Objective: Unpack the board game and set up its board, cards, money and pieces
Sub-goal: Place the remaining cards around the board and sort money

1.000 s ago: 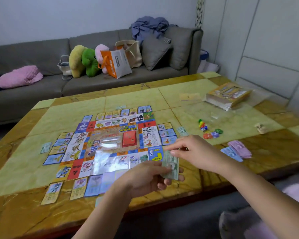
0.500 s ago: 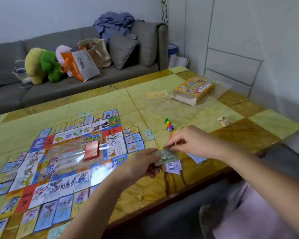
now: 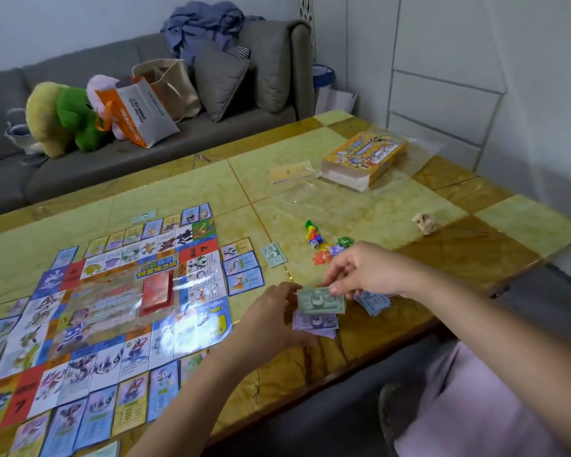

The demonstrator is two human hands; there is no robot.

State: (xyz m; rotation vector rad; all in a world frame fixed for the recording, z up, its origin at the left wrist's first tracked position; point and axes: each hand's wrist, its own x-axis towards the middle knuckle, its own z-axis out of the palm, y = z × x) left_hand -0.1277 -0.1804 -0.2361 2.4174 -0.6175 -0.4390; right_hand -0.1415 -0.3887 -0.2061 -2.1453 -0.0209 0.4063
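Grey sofa behind yellow-tiled table, white wall rt.

so the glossy paper game board sits left on the marbled tabletop, yellow cardboard box toward its far right corner, coloured plastic pieces between them, purple banknotes by the near edge

both hands holding green banknotes, board left

Left forearm and right forearm: mine, bare along their full visible length. Left hand and right hand: bare. Lap: covered by my pale pink fabric; garment type not determinable.
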